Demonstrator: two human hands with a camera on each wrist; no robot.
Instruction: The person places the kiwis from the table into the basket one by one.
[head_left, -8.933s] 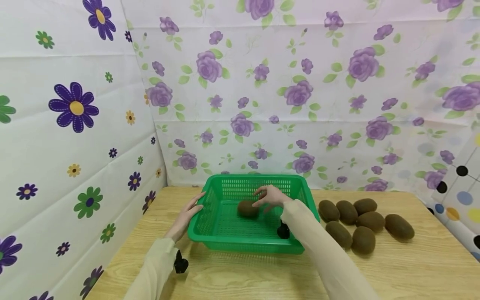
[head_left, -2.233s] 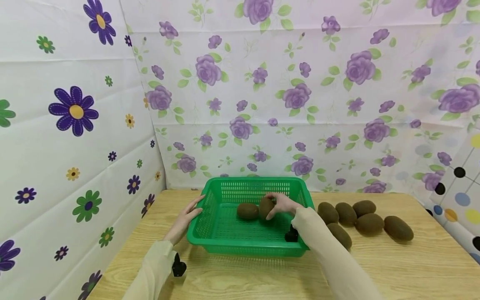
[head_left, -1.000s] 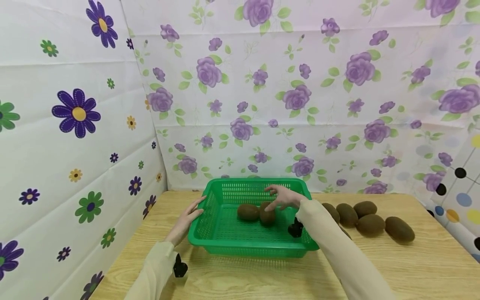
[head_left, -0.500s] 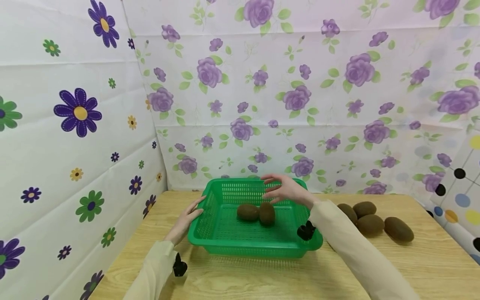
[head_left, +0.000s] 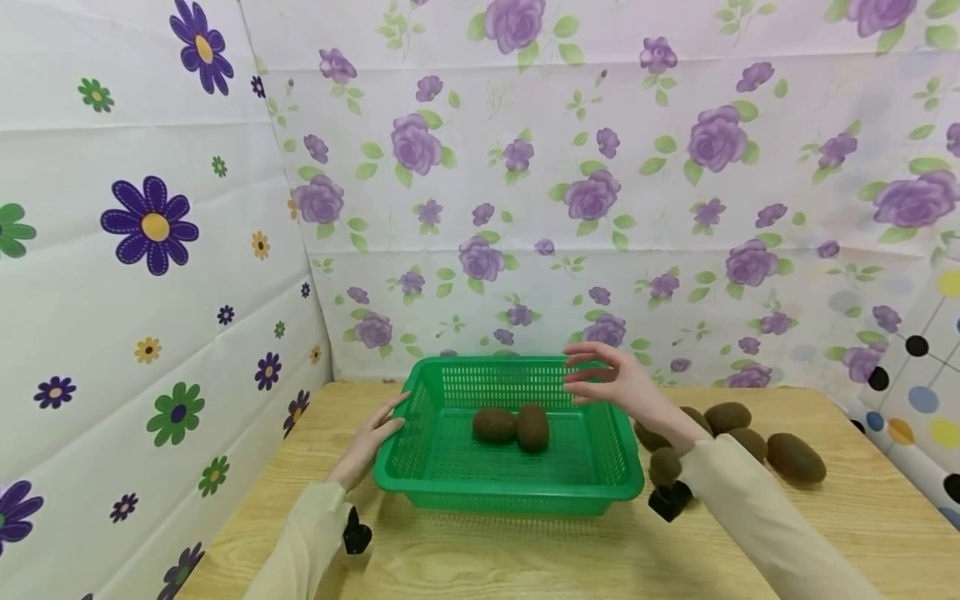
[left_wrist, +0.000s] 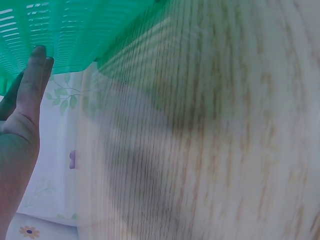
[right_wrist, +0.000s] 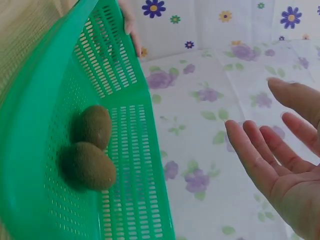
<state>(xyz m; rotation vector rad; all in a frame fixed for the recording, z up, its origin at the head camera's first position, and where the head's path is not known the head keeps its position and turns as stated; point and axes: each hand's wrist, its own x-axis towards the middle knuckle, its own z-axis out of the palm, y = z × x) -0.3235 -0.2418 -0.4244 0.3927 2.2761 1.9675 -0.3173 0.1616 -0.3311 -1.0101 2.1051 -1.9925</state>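
Observation:
Two brown, fuzzy kiwifruits lie side by side in a green plastic basket [head_left: 510, 487]: the left kiwifruit [head_left: 493, 425] lies sideways, the right kiwifruit [head_left: 533, 427] points front to back. My left hand [head_left: 369, 443] rests against the basket's left rim, and the left wrist view shows its fingers [left_wrist: 31, 90] straight along the basket's side. Above the right rim is my right hand [head_left: 622, 385], holding nothing, its fingers spread and slightly bent. In the right wrist view its palm [right_wrist: 300, 195] is bare, with both kiwifruits beyond in the basket.
Several more kiwifruits [head_left: 795, 458] lie on the wooden table [head_left: 480, 558] to the right of the basket, partly hidden behind my right wrist and sleeve. Flowered cloth [head_left: 517, 200] hangs behind the table, and another printed cloth [head_left: 150, 333] stands along the left.
A second kiwifruit was set beside the first in the basket and let go. My right hand then rose and moved right, over the rim. My left hand stayed at the basket's side.

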